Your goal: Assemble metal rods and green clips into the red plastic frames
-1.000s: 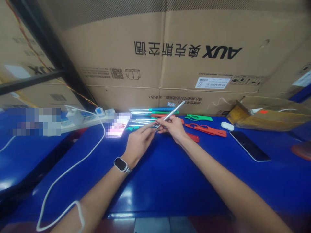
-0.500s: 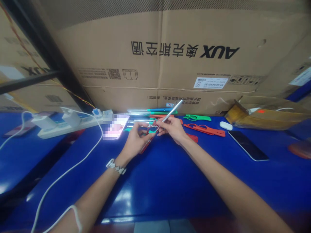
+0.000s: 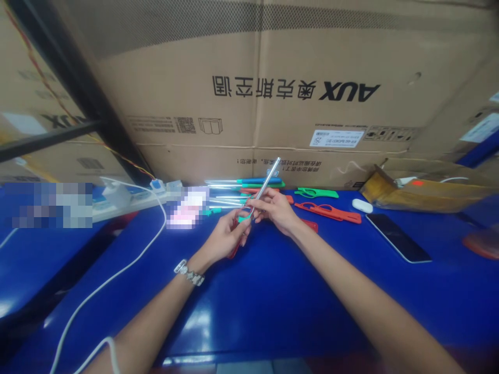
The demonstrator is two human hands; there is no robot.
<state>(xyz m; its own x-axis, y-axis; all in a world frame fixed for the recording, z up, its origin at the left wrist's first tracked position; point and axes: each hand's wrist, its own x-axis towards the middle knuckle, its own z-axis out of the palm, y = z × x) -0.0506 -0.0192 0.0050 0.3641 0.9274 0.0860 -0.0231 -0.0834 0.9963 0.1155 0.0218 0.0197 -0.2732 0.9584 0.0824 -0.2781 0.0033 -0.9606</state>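
Note:
My right hand [image 3: 277,210] pinches the lower end of a thin silver metal rod [image 3: 268,180] that points up and to the right. My left hand [image 3: 226,235] is closed round a red plastic handle piece [image 3: 235,251], whose lower end shows under the palm. The two hands meet over the blue table [image 3: 273,291], the rod's lower end right at the left hand's fingertips. Behind the hands lies a heap of silver rods with blue and green handles [image 3: 241,183].
Red [image 3: 329,211] and green [image 3: 316,192] plastic handle pieces lie right of the hands. A dark phone [image 3: 397,237] and a white earbud case [image 3: 362,205] sit further right. A white cable [image 3: 117,270] and a power strip [image 3: 128,200] are left. A big cardboard box [image 3: 273,104] stands behind.
My left hand has picked up the red handle piece and turned palm-side in, bringing it to the rod's lower end. The rod has tilted more upright.

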